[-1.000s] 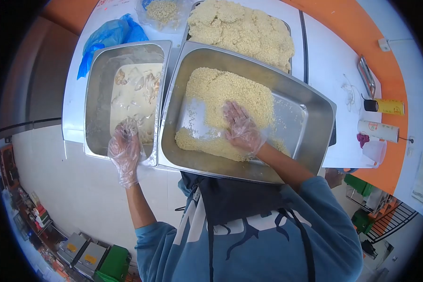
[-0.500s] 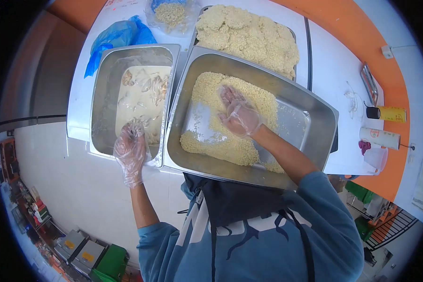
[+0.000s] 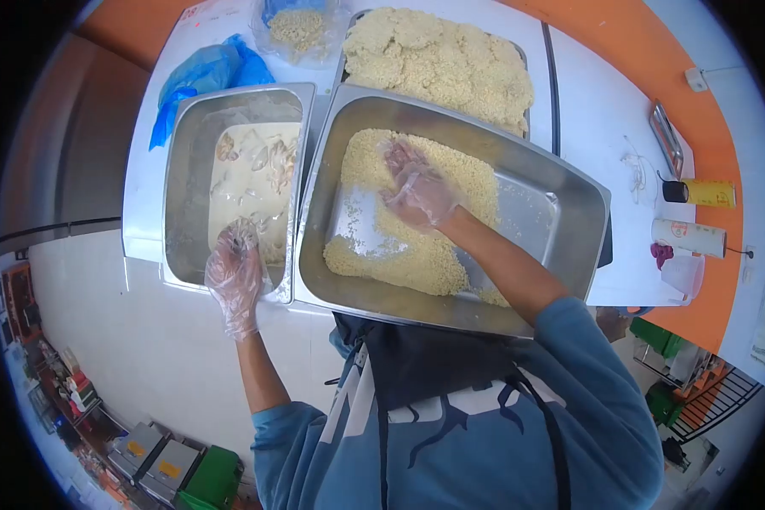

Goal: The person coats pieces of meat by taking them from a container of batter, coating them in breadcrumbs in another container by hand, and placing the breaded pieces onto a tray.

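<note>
My left hand point(image 3: 232, 270), in a clear plastic glove, is over the near end of a steel pan point(image 3: 174, 195) of pale, creamy batter point(image 3: 234, 191). Its fingers are curled together and smeared with batter; whatever they may hold is hidden. Lumpy pieces point(image 3: 272, 161) lie partly sunk in that batter. My right hand point(image 3: 421, 194), gloved too, is in the larger steel pan point(image 3: 552, 204), low over pale yellow crumbs point(image 3: 463, 170). Its fingers are stretched out, and I see nothing held. A second bank of crumbs lines the pan's near left side.
Behind the large pan a tray is heaped with lumpy, crumb-coated food point(image 3: 438, 64). A blue plastic bag point(image 3: 208, 76) and an open bag of crumbs point(image 3: 296, 34) lie at the back left. A yellow can point(image 3: 710, 194), a white roll point(image 3: 688, 236) and a clear cup point(image 3: 682, 276) are at the right.
My right hand has shifted slightly left and away from me over the crumbs. My left hand stays in nearly the same place. The view has tilted a little.
</note>
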`<state>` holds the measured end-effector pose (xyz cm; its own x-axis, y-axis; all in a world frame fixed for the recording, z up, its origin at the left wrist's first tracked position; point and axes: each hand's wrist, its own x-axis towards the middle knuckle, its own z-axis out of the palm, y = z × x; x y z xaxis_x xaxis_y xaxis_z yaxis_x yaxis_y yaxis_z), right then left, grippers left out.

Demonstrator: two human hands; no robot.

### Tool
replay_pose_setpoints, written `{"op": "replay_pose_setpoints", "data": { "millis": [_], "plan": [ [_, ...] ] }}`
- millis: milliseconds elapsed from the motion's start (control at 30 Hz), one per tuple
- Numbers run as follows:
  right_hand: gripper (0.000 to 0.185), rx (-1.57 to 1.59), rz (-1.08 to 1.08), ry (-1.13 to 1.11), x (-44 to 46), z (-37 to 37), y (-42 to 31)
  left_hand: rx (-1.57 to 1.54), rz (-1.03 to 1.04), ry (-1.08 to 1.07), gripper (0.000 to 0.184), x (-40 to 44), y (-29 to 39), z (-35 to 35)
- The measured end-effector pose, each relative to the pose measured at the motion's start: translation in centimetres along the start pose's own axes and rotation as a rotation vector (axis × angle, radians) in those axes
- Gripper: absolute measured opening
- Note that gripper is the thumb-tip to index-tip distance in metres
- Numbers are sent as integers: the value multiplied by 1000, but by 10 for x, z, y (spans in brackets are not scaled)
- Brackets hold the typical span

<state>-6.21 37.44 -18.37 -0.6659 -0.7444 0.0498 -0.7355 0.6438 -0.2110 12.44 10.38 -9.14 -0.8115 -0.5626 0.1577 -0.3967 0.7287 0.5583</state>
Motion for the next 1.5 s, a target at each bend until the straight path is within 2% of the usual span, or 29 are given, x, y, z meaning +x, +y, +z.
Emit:
{"op": "replay_pose_setpoints", "data": {
  "millis": [67, 100, 167, 233, 300, 400, 500, 567, 633, 700, 800, 900, 967, 1133, 1200, 1267, 1333, 1367, 1433, 1467, 1500],
  "plan": [
    [66, 134, 49, -180, 3, -10, 6, -5, -75, -9, 23, 3, 13, -3],
    [66, 201, 71, -274, 4, -15, 9, 0, -49, 7, 23, 4, 14, -1],
    [68, 895, -6, -39, -20, -7, 51, 26, -26, 34, 23, 1, 7, -1],
    [71, 941, 22, 19, -43, -16, 74, 27, -1, 51, 23, 2, 5, 0],
    [75, 339, 137, -78, -75, -28, 74, -15, -7, 44, 23, 2, 8, 0],
    [80, 144, 293, -244, -120, -31, 50, -45, -37, 36, 23, 3, 8, -2],
    [73, 218, 206, -217, -166, 1, 42, 16, 0, 52, 23, 3, 2, 2],
    [66, 680, 258, -127, -179, 39, 44, -10, -2, 35, 23, 2, 3, 1],
    [59, 833, 223, -124, -166, 35, 35, -22, 4, 38, 24, 3, 7, -1],
    [53, 676, 107, -212, -138, 17, 32, -11, 3, 45, 25, 2, 8, -2],
    [55, 573, -33, 115, -108, 20, 30, 28, -4, 54, 27, 2, 9, -2],
    [53, 797, 253, 286, -69, -28, 7, 46, 9, 66, 27, 2, 8, -1],
    [50, 1135, 293, 299, -70, -29, 20, 38, 18, 82, 27, 1, 0, 2],
    [34, 1682, 291, 22, -71, 10, 64, 108, 24, 65, 26, 3, 3, 1],
    [27, 2076, 135, 50, -47, 23, 49, 95, 28, 53, 26, 4, 3, 1],
    [23, 1253, 110, -51, -28, 47, 64, 82, -14, 33, 25, 3, 7, -2],
    [24, 939, 98, -112, -19, 90, 84, 80, 2, 48, 24, 4, 10, -2],
    [28, 1037, 109, -131, -25, 117, 97, 77, 13, 52, 24, 3, 11, -3],
    [30, 1038, 102, -114, -11, 120, 99, 87, 10, 62, 24, 5, 8, -2],
    [28, 938, 138, -167, -10, 119, 104, 94, 6, 62, 23, 3, 7, -1],
    [26, 822, 187, -233, -4, 83, 89, 84, 8, 48, 23, 3, 6, -2]
  ]
}}
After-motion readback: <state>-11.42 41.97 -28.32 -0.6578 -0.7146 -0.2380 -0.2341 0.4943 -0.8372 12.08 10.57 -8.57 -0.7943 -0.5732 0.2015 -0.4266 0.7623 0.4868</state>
